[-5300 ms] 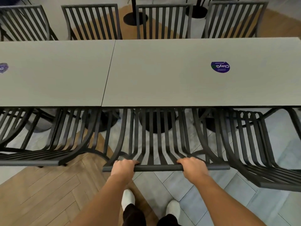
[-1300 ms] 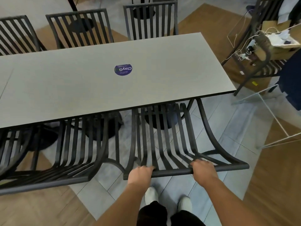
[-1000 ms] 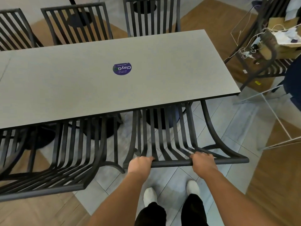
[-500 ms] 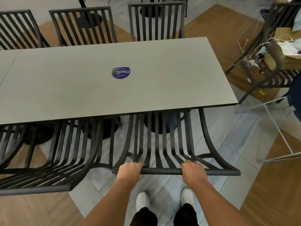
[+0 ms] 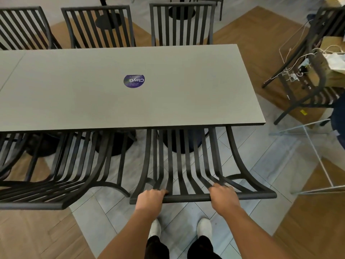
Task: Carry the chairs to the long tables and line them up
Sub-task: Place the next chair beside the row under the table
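While both hands (image 5: 150,198) grip top rail, chair (image 5: 186,165) tucked under table (image 5: 168,101)

A cafe or canteen dining area, most likely: identical black slatted chairs (image 5: 179,25) line both sides of a long grey table (image 5: 186,86) bearing a round purple sticker (image 5: 134,81), over a floor (image 5: 261,43) of herringbone wood and grey tile.

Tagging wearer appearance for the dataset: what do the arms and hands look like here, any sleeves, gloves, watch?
Both forearms are bare up to the frame edge, with no sleeves in view. The left hand and right hand carry no gloves, and no watch, ring or band is visible on wrists or fingers. Below them show dark trousers and white shoes.
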Available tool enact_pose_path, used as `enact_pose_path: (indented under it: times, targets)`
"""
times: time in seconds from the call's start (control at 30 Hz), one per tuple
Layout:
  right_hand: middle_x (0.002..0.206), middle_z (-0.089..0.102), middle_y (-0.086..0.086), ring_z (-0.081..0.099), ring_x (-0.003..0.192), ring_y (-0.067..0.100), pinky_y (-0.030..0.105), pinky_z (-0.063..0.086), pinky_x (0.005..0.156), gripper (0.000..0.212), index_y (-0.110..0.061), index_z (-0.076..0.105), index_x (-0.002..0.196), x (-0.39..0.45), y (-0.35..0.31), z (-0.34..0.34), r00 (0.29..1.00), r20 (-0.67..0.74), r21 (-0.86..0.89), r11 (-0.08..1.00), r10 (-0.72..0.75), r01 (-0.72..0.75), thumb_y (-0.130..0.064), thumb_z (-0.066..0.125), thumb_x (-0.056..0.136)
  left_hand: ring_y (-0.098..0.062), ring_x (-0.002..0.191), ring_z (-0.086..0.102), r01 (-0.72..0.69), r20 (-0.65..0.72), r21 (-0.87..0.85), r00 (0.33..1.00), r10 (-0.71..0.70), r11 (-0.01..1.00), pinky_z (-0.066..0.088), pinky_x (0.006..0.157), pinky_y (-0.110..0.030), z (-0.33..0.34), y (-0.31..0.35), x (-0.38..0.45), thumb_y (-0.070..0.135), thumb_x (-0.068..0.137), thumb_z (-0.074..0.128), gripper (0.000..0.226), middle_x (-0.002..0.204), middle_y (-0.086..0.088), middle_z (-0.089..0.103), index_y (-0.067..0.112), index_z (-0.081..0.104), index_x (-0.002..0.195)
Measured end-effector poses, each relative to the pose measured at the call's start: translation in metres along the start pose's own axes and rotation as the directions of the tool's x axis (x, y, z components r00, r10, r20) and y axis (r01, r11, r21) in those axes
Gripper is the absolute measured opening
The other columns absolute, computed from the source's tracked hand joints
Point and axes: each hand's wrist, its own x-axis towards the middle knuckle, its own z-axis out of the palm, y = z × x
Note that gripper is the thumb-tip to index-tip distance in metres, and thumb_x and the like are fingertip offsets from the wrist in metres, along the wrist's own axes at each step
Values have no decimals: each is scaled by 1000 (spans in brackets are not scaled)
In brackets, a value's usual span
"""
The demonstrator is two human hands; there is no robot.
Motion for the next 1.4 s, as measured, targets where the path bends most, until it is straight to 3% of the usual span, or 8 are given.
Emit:
enact_pose_path:
  times: [0.3,0.5,0.7,0.8,0.9,1.03,1.2,1.4]
  targets:
    - [121,62,1,63,108,22,39,43,99,27,-22,65,123,-1,8,-1,999,14,-36,999,-32,32,-17,58,97,-18,98,66,21,31,-36,999,-19,999,58,86,-35,-1,9,1,14,103,49,55,112,4,67,46,43,147]
    - [122,61,2,63,108,24,39,45,100,27,-20,63,125,-2,9,-8,997,53,0,999,-53,53,-21,58,99,-19,102,65,-10,60,-39,998,12,999,56,88,-36,-6,5,1,17,104,48,53,117,3,66,48,43,147]
    - [108,63,-3,63,100,18,37,54,90,36,-25,67,113,-7,27,-22,981,175,329,944,-89,27,-44,74,83,-13,102,63,8,114,-144,993,8,990,54,91,-30,-16,13,-1,38,99,62,43,116,8,65,39,54,141]
    - [119,64,-3,61,110,16,33,51,96,62,-27,62,131,-14,45,-31,966,233,483,875,-109,-17,-57,78,79,-10,100,63,0,148,-243,988,37,970,53,92,-29,-28,26,-7,51,93,68,53,116,8,64,34,53,142]
    - [136,62,1,60,121,19,36,48,104,81,-22,54,144,-20,64,-38,972,219,600,797,-86,-65,-67,73,80,-12,100,64,18,95,-299,995,11,954,54,94,-32,-39,49,-11,71,91,56,71,124,3,66,31,47,149]
    - [119,69,1,65,102,16,33,53,93,57,-19,60,136,-21,94,-42,992,129,628,774,-2,-80,-58,61,95,-17,104,66,42,-2,-328,999,-45,944,55,94,-37,-49,86,-7,69,99,41,66,119,0,70,24,52,145]
    - [108,69,1,65,98,18,41,56,94,42,-21,65,126,-24,129,-41,988,113,572,807,103,-149,-51,57,99,-13,80,66,11,-6,-349,1000,-14,937,57,77,-31,-61,127,-3,53,105,42,43,90,3,69,22,66,125]
    - [115,70,4,62,98,20,34,50,86,38,-18,68,124,-28,161,-62,981,58,591,786,184,-182,-46,57,100,-18,87,68,-121,-23,-260,993,119,958,58,85,-38,-92,153,28,45,108,41,42,98,-2,73,16,70,119]
